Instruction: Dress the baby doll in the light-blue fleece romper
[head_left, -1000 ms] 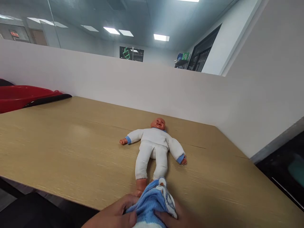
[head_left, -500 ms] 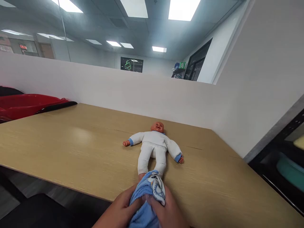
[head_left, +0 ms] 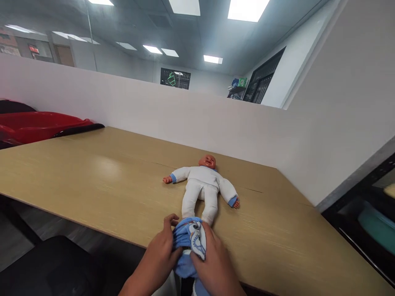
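A doll point(head_left: 202, 176) in a white top and white trousers with blue cuffs lies on its back on the table, head toward the wall. At its feet I hold a bunched blue terry garment point(head_left: 185, 263) with an embroidered white patch. My left hand point(head_left: 162, 246) is at the garment's left side, its thumb against the cloth and its forefinger raised and bent. My right hand point(head_left: 212, 257) grips the right side by the patch, thumb in front. The garment hides the doll's feet, and its lower end hangs past the table's near edge.
The wooden table point(head_left: 123, 185) reaches to a white wall point(head_left: 185, 111) with a window or mirror above. A red plastic tub point(head_left: 40, 125) is at the far left. A black chair point(head_left: 55, 267) stands at the lower left, a dark shelf point(head_left: 364, 222) with a teal bin at the right.
The garment has been gathered up shorter around the doll's feet. My left hand has shifted up and outward, its forefinger lifting from the cloth. The view has tilted slightly down.
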